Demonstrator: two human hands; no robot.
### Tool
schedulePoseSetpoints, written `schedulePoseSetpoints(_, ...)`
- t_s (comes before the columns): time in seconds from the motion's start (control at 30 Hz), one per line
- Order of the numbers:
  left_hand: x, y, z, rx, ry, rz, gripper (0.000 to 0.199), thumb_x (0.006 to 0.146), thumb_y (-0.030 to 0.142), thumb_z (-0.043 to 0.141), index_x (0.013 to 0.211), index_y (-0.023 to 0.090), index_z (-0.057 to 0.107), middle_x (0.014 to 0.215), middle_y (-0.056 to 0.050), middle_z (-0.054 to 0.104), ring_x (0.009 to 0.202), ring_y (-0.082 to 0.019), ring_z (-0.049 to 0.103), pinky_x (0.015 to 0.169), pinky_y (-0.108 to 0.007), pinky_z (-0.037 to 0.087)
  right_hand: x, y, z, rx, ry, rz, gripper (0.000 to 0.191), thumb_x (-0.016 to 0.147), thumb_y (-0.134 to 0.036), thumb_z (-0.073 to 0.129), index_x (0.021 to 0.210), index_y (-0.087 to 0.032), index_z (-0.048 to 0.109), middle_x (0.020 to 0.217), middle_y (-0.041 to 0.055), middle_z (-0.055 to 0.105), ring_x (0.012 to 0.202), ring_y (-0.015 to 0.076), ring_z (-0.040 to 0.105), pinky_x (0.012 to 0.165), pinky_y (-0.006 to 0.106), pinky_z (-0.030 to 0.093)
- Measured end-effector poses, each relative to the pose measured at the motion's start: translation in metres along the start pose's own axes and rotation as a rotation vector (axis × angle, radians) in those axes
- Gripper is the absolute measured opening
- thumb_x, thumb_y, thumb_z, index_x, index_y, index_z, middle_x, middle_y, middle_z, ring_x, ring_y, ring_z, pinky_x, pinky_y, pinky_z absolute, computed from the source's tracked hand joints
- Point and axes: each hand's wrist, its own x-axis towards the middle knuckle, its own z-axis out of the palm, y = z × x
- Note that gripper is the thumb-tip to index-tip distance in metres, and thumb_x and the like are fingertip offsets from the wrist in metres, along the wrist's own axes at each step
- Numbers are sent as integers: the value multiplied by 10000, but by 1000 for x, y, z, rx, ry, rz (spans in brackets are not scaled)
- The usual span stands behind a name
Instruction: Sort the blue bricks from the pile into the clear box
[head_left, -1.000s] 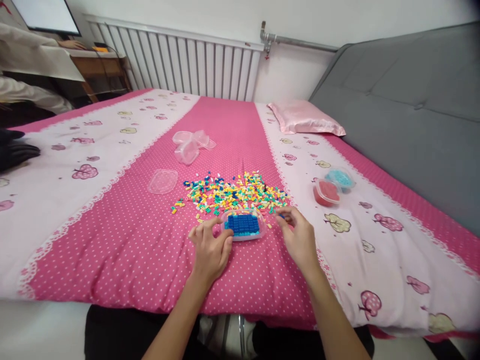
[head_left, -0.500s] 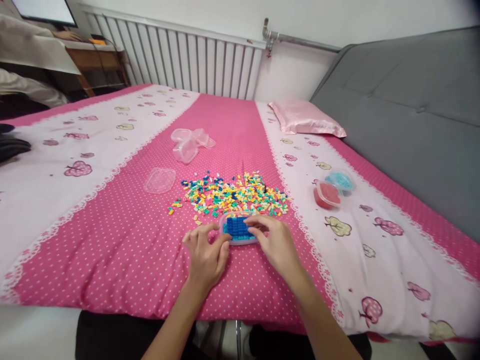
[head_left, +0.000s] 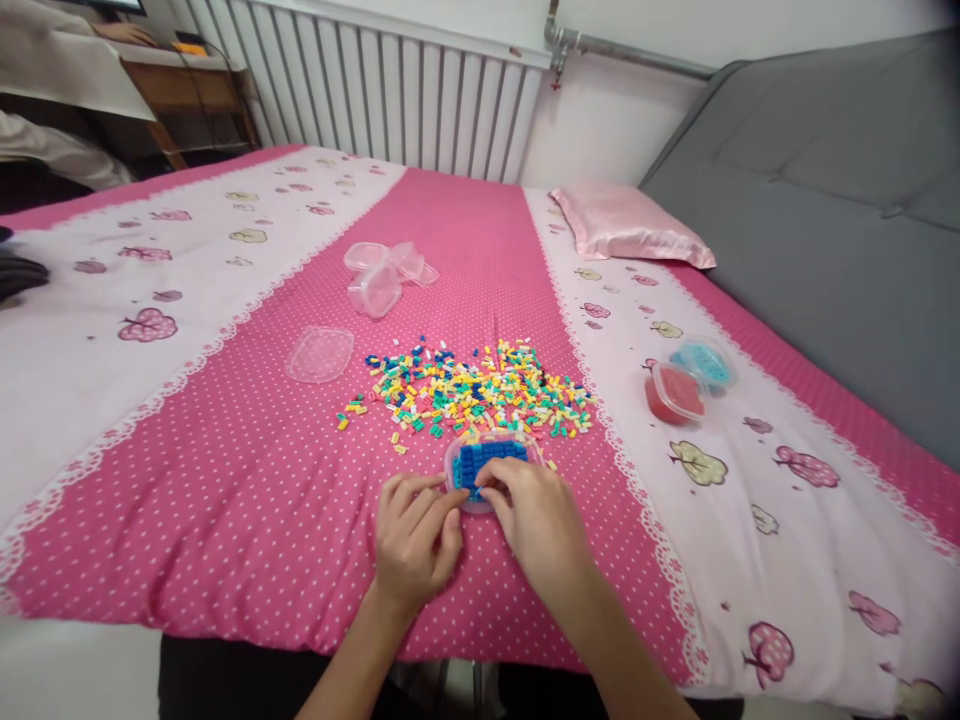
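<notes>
A clear plastic container [head_left: 448, 462] lies on the bed close in front of me, with rows of small dark-blue building bricks [head_left: 491, 455] over lighter blue ones. My left hand [head_left: 420, 530] is at its near left corner, fingers curled and closed on the rim. Over the container's near side is my right hand [head_left: 532, 505], its thumb and index finger pinched together at the bricks. Whatever is between those fingertips is too small to make out. Just beyond the container spreads a loose pile of small multicoloured bricks [head_left: 480, 390], yellow, green, white, blue and pink.
A clear lid [head_left: 321, 355] lies left of the pile, and several empty clear containers [head_left: 375, 290] stand farther back. To the right are a container of red pieces [head_left: 673, 393] and one of light-blue pieces [head_left: 705, 363]. A pink pillow [head_left: 630, 225] rests near the grey headboard [head_left: 825, 150].
My right hand has moved from the container's right side to its near middle, fingertips now beside my left index finger. My left thumb has drawn back from the container. The view has tilted slightly down.
</notes>
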Motion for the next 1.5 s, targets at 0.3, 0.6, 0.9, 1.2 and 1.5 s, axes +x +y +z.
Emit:
schedulePoseSetpoints(0.3, 1, 1, 0, -7, 23, -29, 209, 885, 74, 520, 959, 176, 687, 764, -23, 727, 874, -212, 653, 869, -408, 377, 13, -9, -2, -140, -72, -10, 123, 807, -135, 756, 768, -244, 714, 729, -22, 705, 714, 168, 613, 618, 290, 312)
schedulePoseSetpoints(0.6, 1, 1, 0, 1, 50, -43, 197, 874, 63, 527, 924, 176, 681, 745, -11, 724, 845, -195, 676, 884, -394, 378, 13, 2, -8, -156, -109, -164, 288, 926, -84, 576, 812, -247, 784, 827, 37, 699, 888, 199, 595, 792, 321, 409)
schedulePoseSetpoints(0.9, -2, 1, -2, 2, 53, -107, 213, 907, 93, 463, 930, 186, 653, 785, -16, 710, 814, -173, 649, 878, -382, 395, 1, 20, -7, 54, -3, -249, 389, 913, -29, 486, 928, -278, 784, 891, 48, 661, 901, 223, 568, 819, 370, 416)
schedulePoseSetpoints(1.2, 9, -22, -10, 78, 135, -440, 216, 976, 149, 440, 1055, 198, 635, 1007, -59, 678, 963, -204, 584, 854, -356, 462, -34, 109, 30, -26, 795, -41, 355, 966, -407, 466, 1045, -158, 707, 957, 107, 523, 922, 293, 503, 867, 473, 414)
schedulePoseSetpoints(1.5, 87, -101, -15, 549, -695, -309, 252, 913, 145, 543, 1072, 216, 724, 1127, -118, 700, 1064, -305, 588, 867, -413, 380, -28, 123, 52, 7, 777, 36, 332, 966, -386, 426, 1107, -173, 638, 1008, 115, 514, 983, 305, 489, 923, 511, 392)
